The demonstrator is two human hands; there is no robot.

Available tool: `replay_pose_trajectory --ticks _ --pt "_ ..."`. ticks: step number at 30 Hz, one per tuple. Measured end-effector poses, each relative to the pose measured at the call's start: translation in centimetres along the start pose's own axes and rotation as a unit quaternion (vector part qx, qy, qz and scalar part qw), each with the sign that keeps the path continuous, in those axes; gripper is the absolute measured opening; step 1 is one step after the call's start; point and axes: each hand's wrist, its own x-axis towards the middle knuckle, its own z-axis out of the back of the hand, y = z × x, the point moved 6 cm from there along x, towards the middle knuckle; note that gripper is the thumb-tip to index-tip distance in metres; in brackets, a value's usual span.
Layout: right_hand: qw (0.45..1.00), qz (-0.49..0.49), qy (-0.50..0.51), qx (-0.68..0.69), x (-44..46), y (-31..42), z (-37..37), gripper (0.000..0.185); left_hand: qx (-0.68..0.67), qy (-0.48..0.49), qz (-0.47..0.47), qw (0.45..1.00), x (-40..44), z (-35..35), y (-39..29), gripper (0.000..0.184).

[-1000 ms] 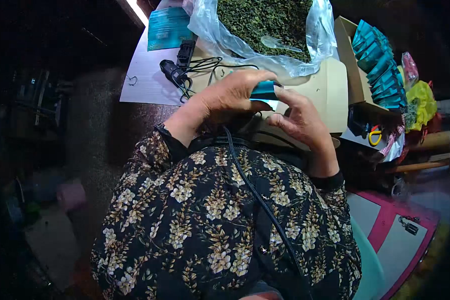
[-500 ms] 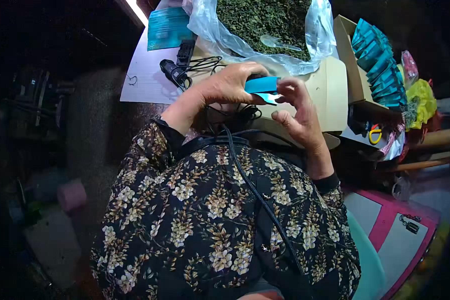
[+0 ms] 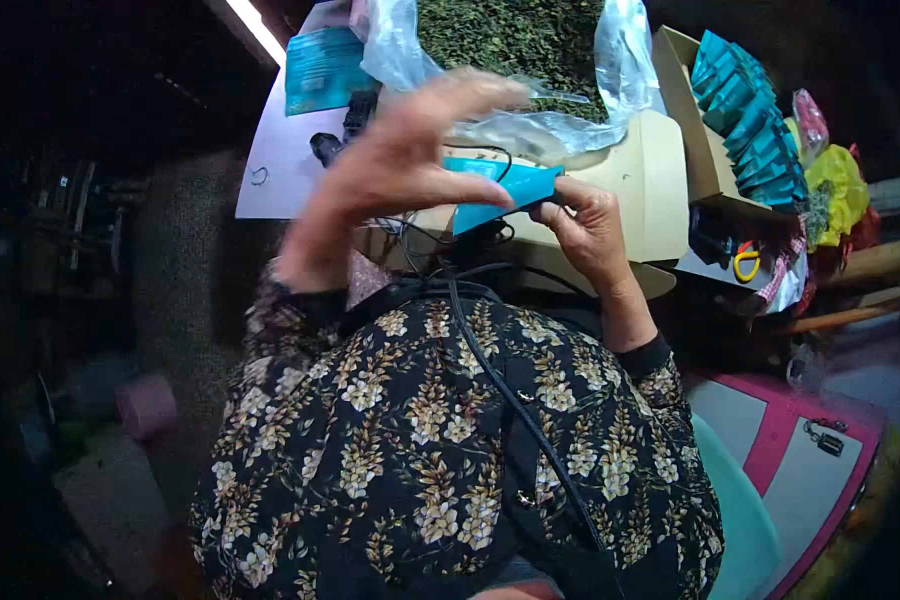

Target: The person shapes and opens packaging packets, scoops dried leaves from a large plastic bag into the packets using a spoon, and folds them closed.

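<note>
A teal pouch [image 3: 533,188] is pinched at its right end by my right hand [image 3: 592,228], fingers closed on its edge. My left hand [image 3: 395,160] is smeared by motion but shows its fingers stretched out and its thumb apart. That thumb lies over or against the pouch's left part; I cannot tell whether it touches. Beyond both hands, a clear plastic bag [image 3: 627,65] lies open around a heap of dark green dried leaves [image 3: 510,45]. A clear plastic scoop [image 3: 560,95] rests on the leaves.
A stack of flat teal pouches [image 3: 322,72] lies at the back left. A cardboard box [image 3: 682,115] at right holds several upright teal pouches [image 3: 750,115]. Black cables [image 3: 410,235] run near my hands. Yellow-handled scissors [image 3: 747,263] and a yellow plastic bag [image 3: 836,195] sit farther right.
My left hand has let go of the pouch and opened, its fingers lifting up and left. My right hand has gone from spread fingers to pinching the pouch's right end.
</note>
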Motion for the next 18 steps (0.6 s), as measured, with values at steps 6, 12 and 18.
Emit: replay_pose_trajectory --ticks 6,12,18 --pt "0.999 -0.017 -0.013 -0.036 -0.3 0.9 1.2 0.011 -0.001 -0.136 -0.021 0.991 -7.3 6.4 13.9 0.054" --pt "0.997 0.046 -0.046 -0.05 0.5 0.5 1.5 0.007 -0.174 -0.214 0.03 0.961 -4.7 7.1 28.4 0.041" --pt "0.996 0.029 -0.047 -0.07 -0.4 1.5 1.9 0.008 -0.141 -0.191 0.225 0.945 -5.1 7.6 35.0 0.042"
